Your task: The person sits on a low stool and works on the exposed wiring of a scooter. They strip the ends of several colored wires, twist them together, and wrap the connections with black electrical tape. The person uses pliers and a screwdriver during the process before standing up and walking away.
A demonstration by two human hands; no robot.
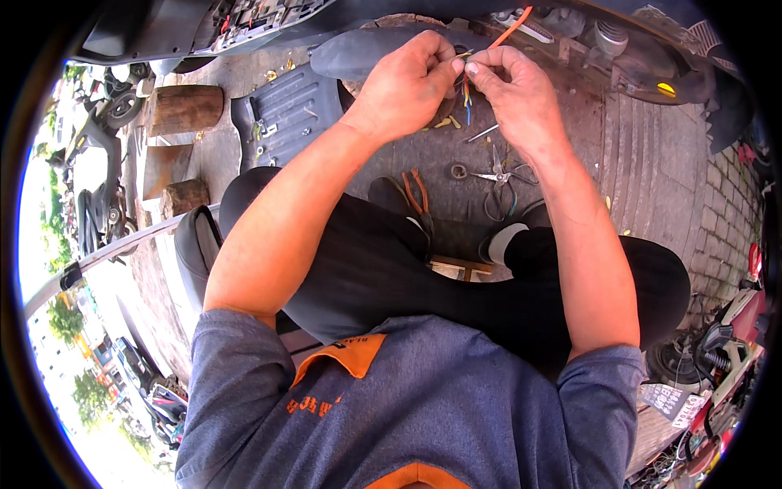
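Note:
Both arms reach forward, bringing the fingertips almost together at the top middle. My left hand is closed in a pinch on thin electrical wires. Beside it my right hand pinches the same wires between thumb and forefinger. Blue, yellow and red wire ends hang down between the hands. An orange cable rises behind my right fingers; its join to the wires is hidden. On the floor below lie scissors, pliers with orange handles and a small ring-shaped roll.
A dark ribbed plastic panel holding small metal parts lies to the left, near wooden blocks. Dark vehicle body panels line the far side. A thin metal rod rests near my right wrist. Brick paving runs along the right.

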